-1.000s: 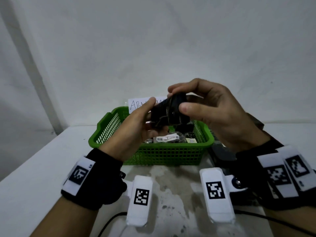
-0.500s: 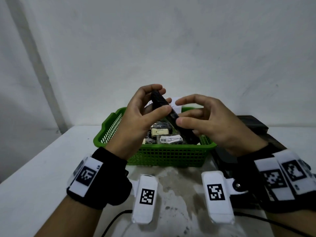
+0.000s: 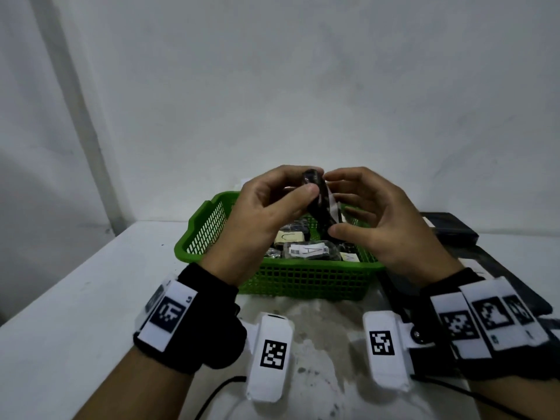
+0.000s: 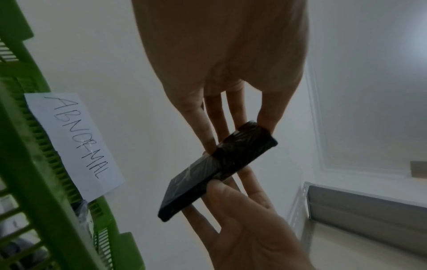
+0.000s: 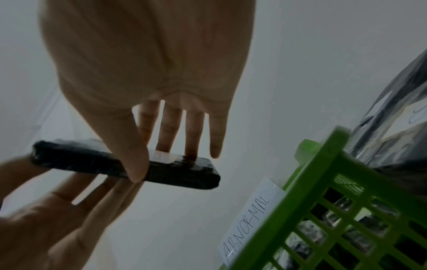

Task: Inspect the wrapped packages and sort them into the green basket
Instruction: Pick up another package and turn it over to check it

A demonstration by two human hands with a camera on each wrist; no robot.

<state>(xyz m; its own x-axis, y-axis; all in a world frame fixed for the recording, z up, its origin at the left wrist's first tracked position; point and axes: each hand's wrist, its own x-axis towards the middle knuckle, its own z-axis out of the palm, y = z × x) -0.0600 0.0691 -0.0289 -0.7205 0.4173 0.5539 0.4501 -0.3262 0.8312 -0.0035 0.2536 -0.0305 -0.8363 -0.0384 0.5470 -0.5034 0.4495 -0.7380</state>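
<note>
A flat black wrapped package (image 3: 321, 204) is held in the air above the green basket (image 3: 303, 283), one narrow edge towards me. My left hand (image 3: 306, 183) pinches its upper end between thumb and fingers; the left wrist view shows the package (image 4: 219, 169) caught at those fingertips. My right hand (image 3: 333, 204) pinches the lower part, thumb on the near edge of the package (image 5: 175, 169) and fingers behind. Several wrapped packages (image 3: 306, 250) with white labels lie in the basket. A paper label reading ABNORMAL (image 4: 76, 144) hangs on the basket's back wall.
The basket stands on a white table (image 3: 75, 298) against a white wall. Dark flat bags (image 3: 448, 228) lie to its right. Two white marker blocks (image 3: 269, 350) (image 3: 385, 350) and a black cable (image 3: 218, 389) lie near the front edge.
The package went from my right hand's grip into a two-hand pinch. It turned from broad face to narrow edge towards me, and now stands more upright than half a second ago.
</note>
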